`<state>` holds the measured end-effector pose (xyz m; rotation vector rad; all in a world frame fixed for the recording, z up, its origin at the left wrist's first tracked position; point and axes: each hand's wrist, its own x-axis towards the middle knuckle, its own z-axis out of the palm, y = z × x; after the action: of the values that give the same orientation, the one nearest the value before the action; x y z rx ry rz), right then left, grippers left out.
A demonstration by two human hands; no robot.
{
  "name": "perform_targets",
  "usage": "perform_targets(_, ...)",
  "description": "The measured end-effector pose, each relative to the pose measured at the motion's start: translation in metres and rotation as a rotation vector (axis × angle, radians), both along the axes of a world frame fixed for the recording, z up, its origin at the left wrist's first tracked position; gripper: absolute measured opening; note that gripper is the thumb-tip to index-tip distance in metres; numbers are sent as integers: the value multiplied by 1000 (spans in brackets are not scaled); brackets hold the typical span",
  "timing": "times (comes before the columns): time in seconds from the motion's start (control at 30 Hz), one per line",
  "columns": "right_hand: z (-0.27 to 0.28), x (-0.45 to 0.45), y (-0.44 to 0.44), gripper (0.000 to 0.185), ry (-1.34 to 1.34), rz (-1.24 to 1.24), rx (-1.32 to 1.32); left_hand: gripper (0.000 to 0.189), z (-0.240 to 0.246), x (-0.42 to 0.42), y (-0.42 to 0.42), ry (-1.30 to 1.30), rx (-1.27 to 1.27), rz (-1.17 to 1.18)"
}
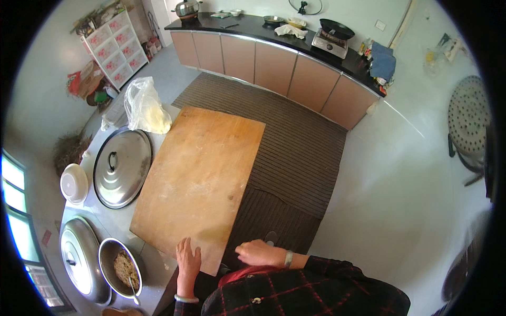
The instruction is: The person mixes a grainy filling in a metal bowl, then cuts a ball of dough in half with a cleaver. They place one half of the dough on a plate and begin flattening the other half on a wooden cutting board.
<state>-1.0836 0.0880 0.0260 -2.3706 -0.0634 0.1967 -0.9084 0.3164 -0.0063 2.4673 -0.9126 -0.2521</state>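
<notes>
A large wooden board (201,177) with pale, floury-looking smears lies on the table before me. My left hand (188,256) rests on its near edge, palm down, fingers a little apart and holding nothing. Just past the board's near right corner is my right hand (261,252), its fingers curled in; whether anything is inside them is hidden. Left of the board stands a metal pot (103,256) with a brown minced filling (126,268) and a spoon (133,290) in it. A clear plastic bag (146,106) with something pale yellow inside sits by the far left corner.
A round metal lid (123,170) lies on the table (104,219) beside the board. Another domed lid (79,256) and a white bowl (74,184) are farther left. A ribbed mat (292,158) covers floor to the right. Across the room, a counter (245,29) holds a wok (336,29) on a stove (330,44).
</notes>
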Motion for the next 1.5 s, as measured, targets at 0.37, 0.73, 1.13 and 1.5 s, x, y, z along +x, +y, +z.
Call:
perform_targets(0.37,-8,-45,-120,21,79,-177,-18,55,-12,-10,-106,108,153,-69)
perform_targets(0.73,-4,40,-126,21,92,72,-77,34,-1,21,-115,158,146,-105)
perform_targets(1.13,59,247,-115,26,-126,271,-367,34,-9,47,-84,333,10,-31)
perform_targets(1.5,154,550,-138,72,-836,276,-740,41,-1,46,-89,508,-76,226)
